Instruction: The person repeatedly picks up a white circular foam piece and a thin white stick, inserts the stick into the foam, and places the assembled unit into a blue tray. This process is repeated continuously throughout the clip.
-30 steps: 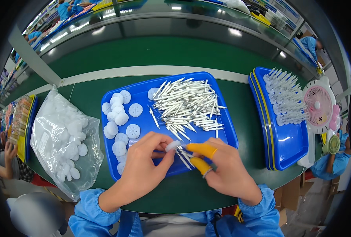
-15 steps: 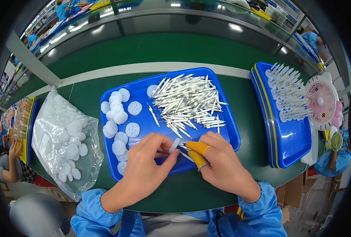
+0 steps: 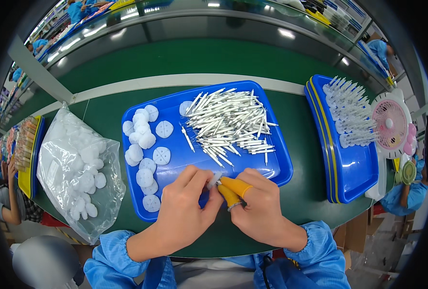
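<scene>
White stick [image 3: 214, 180], low centre of the frame over the blue tray's [image 3: 281, 168] near edge, we pinch between both hands, left hand [image 3: 185, 212] and yellow-capped right hand [image 3: 259, 207] equally near, its axis slanting up-right.

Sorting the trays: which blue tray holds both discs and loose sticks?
The middle blue tray, in front of both hands; the right-hand blue tray holds only assembled pieces.
</scene>
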Motion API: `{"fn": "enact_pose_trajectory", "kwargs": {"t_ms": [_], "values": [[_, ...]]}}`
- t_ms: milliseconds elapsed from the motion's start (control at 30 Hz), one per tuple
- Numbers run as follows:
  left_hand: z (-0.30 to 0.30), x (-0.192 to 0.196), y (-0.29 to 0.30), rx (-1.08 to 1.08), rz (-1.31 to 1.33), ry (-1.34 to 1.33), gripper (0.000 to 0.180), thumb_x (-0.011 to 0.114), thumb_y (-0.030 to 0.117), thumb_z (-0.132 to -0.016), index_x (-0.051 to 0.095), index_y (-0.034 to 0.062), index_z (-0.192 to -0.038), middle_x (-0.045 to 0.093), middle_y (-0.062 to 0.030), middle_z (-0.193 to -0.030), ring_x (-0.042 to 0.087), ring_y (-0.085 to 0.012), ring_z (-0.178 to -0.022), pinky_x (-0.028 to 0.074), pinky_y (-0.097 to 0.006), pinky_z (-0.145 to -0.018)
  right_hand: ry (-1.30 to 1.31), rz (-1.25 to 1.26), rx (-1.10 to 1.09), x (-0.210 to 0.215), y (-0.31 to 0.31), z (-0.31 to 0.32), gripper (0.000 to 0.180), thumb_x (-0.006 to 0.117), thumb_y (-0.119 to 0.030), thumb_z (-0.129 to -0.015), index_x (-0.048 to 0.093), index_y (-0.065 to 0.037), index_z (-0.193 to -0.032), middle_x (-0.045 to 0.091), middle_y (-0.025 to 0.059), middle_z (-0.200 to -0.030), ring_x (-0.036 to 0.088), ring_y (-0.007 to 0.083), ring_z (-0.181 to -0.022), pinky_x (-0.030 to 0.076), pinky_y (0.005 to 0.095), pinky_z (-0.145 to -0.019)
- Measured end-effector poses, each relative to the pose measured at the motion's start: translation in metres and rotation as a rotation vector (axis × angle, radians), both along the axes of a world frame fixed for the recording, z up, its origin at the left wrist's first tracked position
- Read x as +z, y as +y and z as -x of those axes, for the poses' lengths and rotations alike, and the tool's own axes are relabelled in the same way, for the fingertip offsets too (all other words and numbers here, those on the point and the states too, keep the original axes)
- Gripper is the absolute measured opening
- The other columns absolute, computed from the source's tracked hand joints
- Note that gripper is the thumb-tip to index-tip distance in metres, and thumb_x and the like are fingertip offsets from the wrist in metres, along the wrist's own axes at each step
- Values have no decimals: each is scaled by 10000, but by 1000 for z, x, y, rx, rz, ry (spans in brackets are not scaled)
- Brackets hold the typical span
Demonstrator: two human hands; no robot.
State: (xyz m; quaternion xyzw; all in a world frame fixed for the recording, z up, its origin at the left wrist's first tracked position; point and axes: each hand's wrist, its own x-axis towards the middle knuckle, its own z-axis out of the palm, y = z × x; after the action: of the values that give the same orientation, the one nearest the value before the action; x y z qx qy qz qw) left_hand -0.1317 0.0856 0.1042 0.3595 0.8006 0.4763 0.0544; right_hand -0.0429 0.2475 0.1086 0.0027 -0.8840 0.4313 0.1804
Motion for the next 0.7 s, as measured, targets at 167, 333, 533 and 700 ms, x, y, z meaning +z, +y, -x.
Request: {"fn": "enact_pose_trajectory", "kwargs": {"t_ms": [167, 333, 533, 700], "values": [[7, -5, -4, 53, 43, 10, 216, 742, 4, -892, 677, -14, -1097, 636, -171, -966, 710, -345, -757, 552, -427, -605, -87, -65, -18, 11, 16, 10, 192, 717, 66, -710, 740, 45, -900, 628, 178, -838, 620, 382, -833, 501, 471, -754], [18, 9, -3, 93, -11, -143, 108, 731, -23, -953, 727, -33, -1060, 655, -121, -1046, 720, -202, -914, 671, -326, -741, -115, -527, -197, 6, 66, 12, 172, 747, 75, -721, 736, 84, -893, 615, 170, -972, 585, 355, -939, 492, 451, -818], [20, 12, -4, 34, 8, -158, 132, 762, -3, -954, 716, -37, -1073, 665, -91, -1002, 716, -157, -906, 660, -298, -730, -80, -559, -71, 13, 67, 12, 249, 736, 93, -718, 709, 75, -966, 621, 165, -988, 581, 352, -944, 468, 439, -849], [18, 13, -4, 5, -8, -352, 178, 743, -19, -962, 672, -36, -1125, 675, -81, -980, 722, -130, -909, 648, -296, -731, -121, -203, 102, 32, 39, 0, 370, 732, 66, -766, 703, 45, -1135, 660, 156, -1004, 603, 343, -957, 461, 443, -842]]}}
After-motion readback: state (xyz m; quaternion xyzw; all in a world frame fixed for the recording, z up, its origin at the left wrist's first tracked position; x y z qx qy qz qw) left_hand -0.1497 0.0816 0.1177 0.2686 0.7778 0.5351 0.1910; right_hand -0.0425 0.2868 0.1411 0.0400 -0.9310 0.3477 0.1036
